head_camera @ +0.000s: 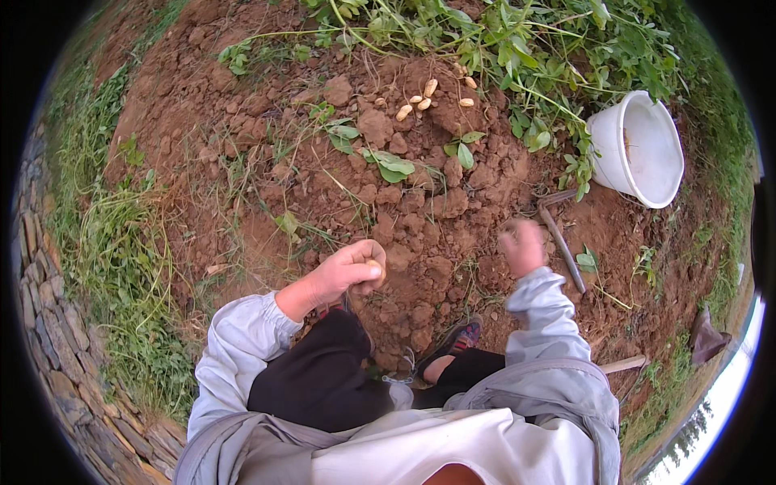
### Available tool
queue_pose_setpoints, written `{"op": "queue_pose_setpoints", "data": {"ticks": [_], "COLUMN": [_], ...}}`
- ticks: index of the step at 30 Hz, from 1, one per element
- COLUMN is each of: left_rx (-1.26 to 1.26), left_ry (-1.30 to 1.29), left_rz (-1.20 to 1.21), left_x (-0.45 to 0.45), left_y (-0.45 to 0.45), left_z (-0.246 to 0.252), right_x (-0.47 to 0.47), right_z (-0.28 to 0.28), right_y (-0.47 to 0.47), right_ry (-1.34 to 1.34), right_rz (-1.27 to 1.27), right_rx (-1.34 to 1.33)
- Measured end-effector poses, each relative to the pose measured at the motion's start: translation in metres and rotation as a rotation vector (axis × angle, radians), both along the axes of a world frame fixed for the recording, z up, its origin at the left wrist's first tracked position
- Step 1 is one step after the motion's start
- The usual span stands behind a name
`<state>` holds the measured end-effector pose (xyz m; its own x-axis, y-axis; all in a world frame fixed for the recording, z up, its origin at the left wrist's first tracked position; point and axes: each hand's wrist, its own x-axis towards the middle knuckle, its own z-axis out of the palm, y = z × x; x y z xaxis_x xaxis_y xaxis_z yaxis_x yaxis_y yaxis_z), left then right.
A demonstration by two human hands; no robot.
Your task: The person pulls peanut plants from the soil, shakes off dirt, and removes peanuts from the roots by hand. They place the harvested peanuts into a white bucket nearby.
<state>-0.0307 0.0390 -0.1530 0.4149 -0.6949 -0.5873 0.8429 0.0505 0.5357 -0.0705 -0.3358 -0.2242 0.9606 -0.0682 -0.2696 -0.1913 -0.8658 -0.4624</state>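
Note:
In front of my left knee, my left hand [348, 270] is closed with its thumb pressed on a small tan thing [377, 270], which looks like a peanut pod and is mostly hidden by the fingers. Blurred by motion, my right hand [522, 245] hovers over the soil beside a hand tool with a thin handle [562, 248]. Whether that hand holds anything is unclear. Beyond both hands, several peanut pods [424, 104] lie on broken reddish soil [418, 206], under uprooted-looking peanut plants [485, 36].
A white plastic bucket [612, 148] tilts on its side at the right, its mouth turned away from the plants. Behind my right arm a wooden handle [624, 364] sticks out. Pulled greenery [130, 242] and a stone wall [57, 339] border the left side.

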Motion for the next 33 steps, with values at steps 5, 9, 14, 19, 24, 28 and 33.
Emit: {"op": "queue_pose_setpoints", "data": {"ticks": [5, 9, 14, 19, 24, 28, 33], "left_rx": [0.016, 0.271, 0.557, 0.88, 1.065, 0.91, 0.778], "left_ry": [0.118, 0.055, -0.382, -0.752, -0.72, -0.479, -0.343], "left_rz": [-0.13, -0.335, -0.33, -0.375, 0.281, 0.548, 0.544], "left_x": [-0.035, -0.05, -0.024, 0.052, 0.105, 0.09, 0.041], "left_y": [0.008, 0.01, 0.009, 0.012, 0.075, 0.12, 0.134], "left_z": [-0.016, -0.027, -0.017, -0.034, -0.047, -0.058, -0.069], "right_x": [-0.058, -0.059, -0.063, -0.026, 0.042, 0.063, -0.032], "right_z": [-0.077, -0.081, -0.066, 0.072, 0.129, 0.058, -0.002], "right_y": [-0.15, -0.159, -0.131, -0.023, 0.101, 0.173, 0.098], "right_ry": [0.415, 0.447, 0.321, 0.347, 0.149, 0.392, 0.42], "right_rz": [-0.346, -0.355, -0.284, -0.2, -0.147, -0.081, 0.044], "right_rx": [-0.372, -0.372, -0.286, 0.303, 0.867, 0.459, 0.26]}}
